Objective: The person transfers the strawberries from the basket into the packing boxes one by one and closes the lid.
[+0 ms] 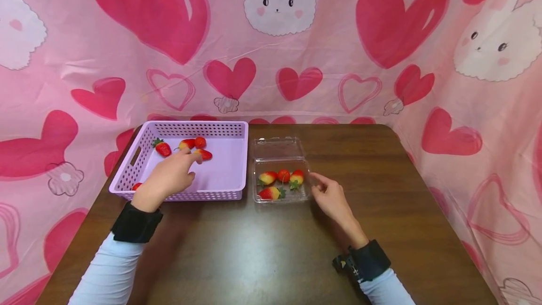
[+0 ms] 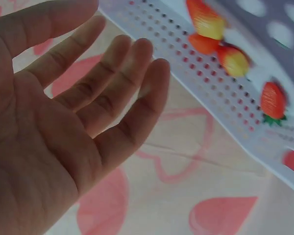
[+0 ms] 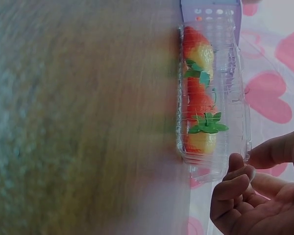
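My left hand [image 1: 169, 178] hovers over the lilac basket [image 1: 226, 173] with loosely bent fingers. In the left wrist view its palm [image 2: 44, 142] faces the camera, holding nothing. Several red and yellow strawberries lie in the basket, one strawberry [image 1: 203, 154] close by my fingertips and a leafy strawberry [image 1: 162, 148] farther left. Right of the basket stands a clear plastic box [image 1: 281, 201], its lid [image 1: 277, 148] folded back. Inside it are several strawberries, including a front one [image 1: 267, 194]. My right hand [image 1: 333, 200] pinches the box's right rim between thumb and fingertips, as the right wrist view shows.
The brown wooden table [image 1: 254, 253] carries both containers, the basket at its back left. Behind and beside the table hangs a pink cloth [image 1: 271, 51] with hearts and rabbits. The basket's perforated walls [image 1: 203, 129] rise around the fruit.
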Demonstrator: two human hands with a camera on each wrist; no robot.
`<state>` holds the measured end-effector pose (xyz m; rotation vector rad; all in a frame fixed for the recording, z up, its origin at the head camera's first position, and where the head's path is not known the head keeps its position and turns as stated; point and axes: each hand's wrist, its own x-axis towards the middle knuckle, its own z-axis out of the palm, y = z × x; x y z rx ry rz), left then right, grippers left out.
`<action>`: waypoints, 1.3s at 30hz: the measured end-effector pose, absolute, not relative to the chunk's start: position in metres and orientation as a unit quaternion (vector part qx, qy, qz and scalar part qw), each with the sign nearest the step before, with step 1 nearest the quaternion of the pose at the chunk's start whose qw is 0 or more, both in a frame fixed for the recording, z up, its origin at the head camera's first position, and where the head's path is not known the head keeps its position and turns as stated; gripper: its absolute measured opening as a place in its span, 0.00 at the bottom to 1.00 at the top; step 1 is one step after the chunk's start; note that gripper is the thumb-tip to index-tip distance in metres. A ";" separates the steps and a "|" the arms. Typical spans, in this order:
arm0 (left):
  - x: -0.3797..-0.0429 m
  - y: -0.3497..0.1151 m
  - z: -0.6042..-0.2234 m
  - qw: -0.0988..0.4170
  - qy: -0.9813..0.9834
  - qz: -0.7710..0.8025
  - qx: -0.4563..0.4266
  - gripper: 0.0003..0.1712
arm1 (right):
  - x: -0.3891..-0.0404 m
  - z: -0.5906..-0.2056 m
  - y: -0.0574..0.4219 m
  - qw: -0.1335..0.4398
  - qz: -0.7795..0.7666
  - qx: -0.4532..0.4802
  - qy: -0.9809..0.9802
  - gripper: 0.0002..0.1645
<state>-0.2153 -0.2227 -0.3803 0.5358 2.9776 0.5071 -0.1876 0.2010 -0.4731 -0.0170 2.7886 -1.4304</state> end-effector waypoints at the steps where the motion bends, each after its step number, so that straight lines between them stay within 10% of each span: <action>1: -0.215 -0.226 -0.381 0.041 0.972 0.161 0.168 0.21 | -0.188 -0.473 0.201 0.003 -0.457 -0.004 0.889 0.26; 39: -0.205 -0.306 -0.410 0.146 0.979 0.136 0.047 0.31 | -0.185 -0.470 0.202 0.006 -0.457 0.001 0.889 0.26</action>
